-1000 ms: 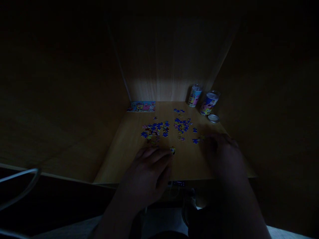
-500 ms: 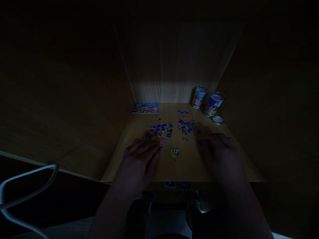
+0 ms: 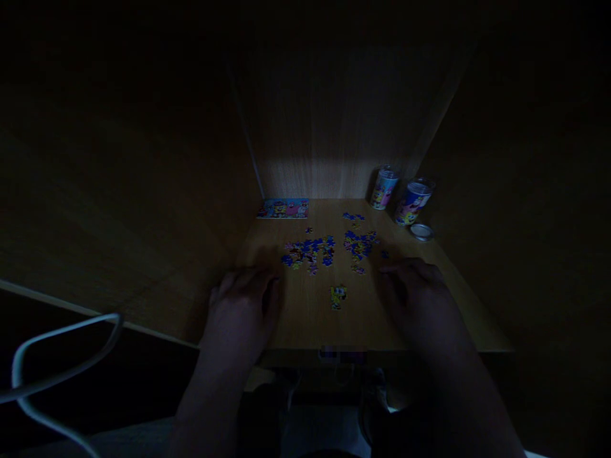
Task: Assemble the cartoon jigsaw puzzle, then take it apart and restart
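In dim light, my left hand (image 3: 241,308) rests low over the left of the wooden board, thumb and fingers closed. A dark blue bit of a puzzle piece (image 3: 275,278) shows at its fingertips. On the right, my right hand (image 3: 420,296) is curled with its fingertips together; what they hold, if anything, is too dark to make out. A small blue puzzle piece (image 3: 384,254) lies just beyond them. Between the hands sits a joined yellow puzzle section (image 3: 338,297). Loose pieces form a left pile (image 3: 310,248) and a right pile (image 3: 359,243).
A picture card (image 3: 283,208) lies at the back left. Two printed cans (image 3: 384,188) (image 3: 413,202) stand at the back right, with a round metal lid (image 3: 422,232) before them. Wooden panels enclose the sides and back. A white cable (image 3: 62,324) loops at the lower left.
My left hand has drawn back to the left, away from the left pile, with a blue piece from its near edge. My right hand has hardly moved; a blue piece by its fingertips no longer shows.
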The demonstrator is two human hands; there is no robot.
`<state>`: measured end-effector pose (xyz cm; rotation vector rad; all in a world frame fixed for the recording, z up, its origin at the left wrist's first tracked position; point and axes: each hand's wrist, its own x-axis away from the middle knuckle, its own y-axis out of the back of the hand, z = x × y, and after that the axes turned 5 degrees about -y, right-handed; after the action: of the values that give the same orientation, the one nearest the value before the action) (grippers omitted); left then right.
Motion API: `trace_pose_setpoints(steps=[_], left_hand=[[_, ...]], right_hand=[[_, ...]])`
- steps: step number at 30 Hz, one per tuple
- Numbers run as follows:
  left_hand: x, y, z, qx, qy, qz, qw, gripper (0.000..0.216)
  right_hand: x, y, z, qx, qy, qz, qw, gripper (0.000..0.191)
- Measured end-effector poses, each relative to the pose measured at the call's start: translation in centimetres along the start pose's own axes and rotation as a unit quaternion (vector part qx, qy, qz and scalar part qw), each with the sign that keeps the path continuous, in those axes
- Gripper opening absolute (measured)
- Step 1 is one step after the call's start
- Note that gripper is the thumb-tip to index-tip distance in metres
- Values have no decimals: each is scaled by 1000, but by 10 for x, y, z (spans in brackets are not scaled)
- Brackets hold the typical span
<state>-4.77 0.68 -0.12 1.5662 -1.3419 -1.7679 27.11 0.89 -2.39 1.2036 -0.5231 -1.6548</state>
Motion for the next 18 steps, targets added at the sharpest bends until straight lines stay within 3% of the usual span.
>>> trace_pose_setpoints(steps=[4,7,14,18], left_hand=[[-2,-7,-17,64,-79,63,993,42],[-2,-10,-24,89,-80,84,989,53],[-1,-8,-16,165,-67,44,983,25],[-1,-10,-14,130,-1,-3,992,16]], right_hand=[[0,1,1,-2,0,0,1000,18],[-1,1,3,2,-6,4,1000,19],[-1,3,4,-4,-8,13,1000,21],[-1,1,2,-5,-6,6,1000,22]])
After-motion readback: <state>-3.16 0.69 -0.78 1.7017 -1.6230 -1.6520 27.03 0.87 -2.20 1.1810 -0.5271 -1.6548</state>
